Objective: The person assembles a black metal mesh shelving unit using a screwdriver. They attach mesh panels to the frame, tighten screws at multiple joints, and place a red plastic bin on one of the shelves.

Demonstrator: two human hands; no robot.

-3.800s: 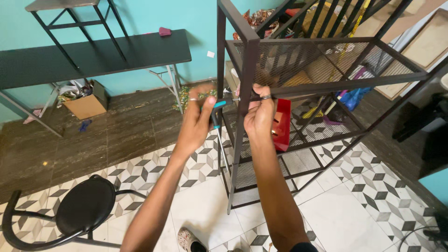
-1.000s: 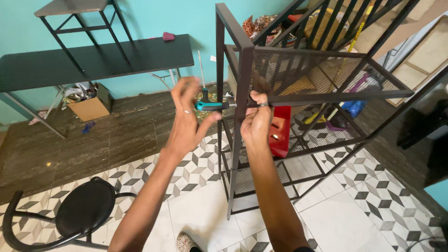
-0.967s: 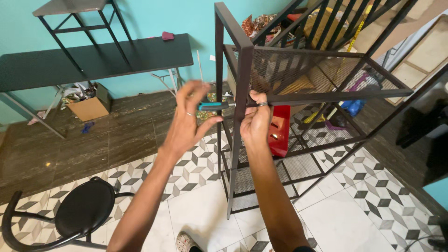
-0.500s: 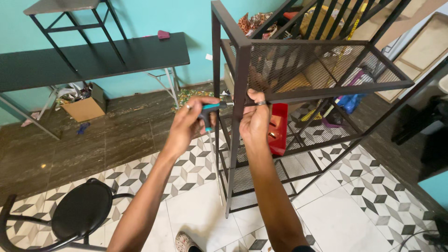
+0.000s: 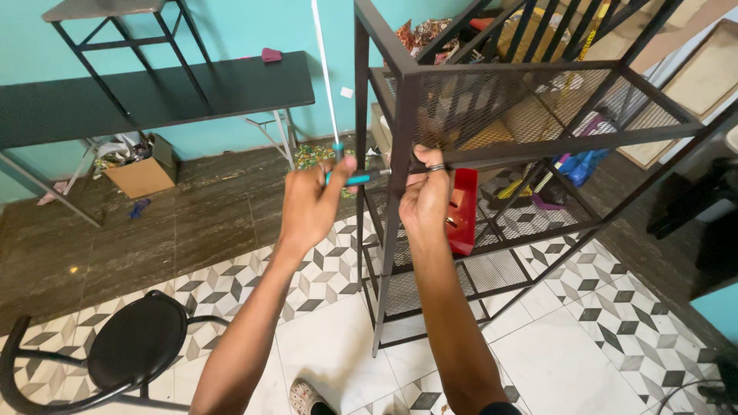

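A black metal rack (image 5: 400, 115) with wire-mesh shelves stands on the tiled floor in front of me. My left hand (image 5: 309, 201) grips the teal handle of a screwdriver (image 5: 355, 178), held level and pointing right at the rack's front corner post. My right hand (image 5: 425, 198), with a ring on one finger, holds that post where the upper shelf rail joins it, at the screwdriver's tip. The tip itself is hidden behind the post and my fingers.
A black round stool (image 5: 134, 350) stands at the lower left. A long black bench (image 5: 154, 96) runs along the teal wall, with a cardboard box (image 5: 142, 175) under it. A red box (image 5: 463, 209) sits inside the rack. My foot (image 5: 307, 398) shows below.
My left hand's fingers, spread around the screwdriver a second ago, have closed on its handle. My right hand has stayed on the post. The view has shifted slightly.
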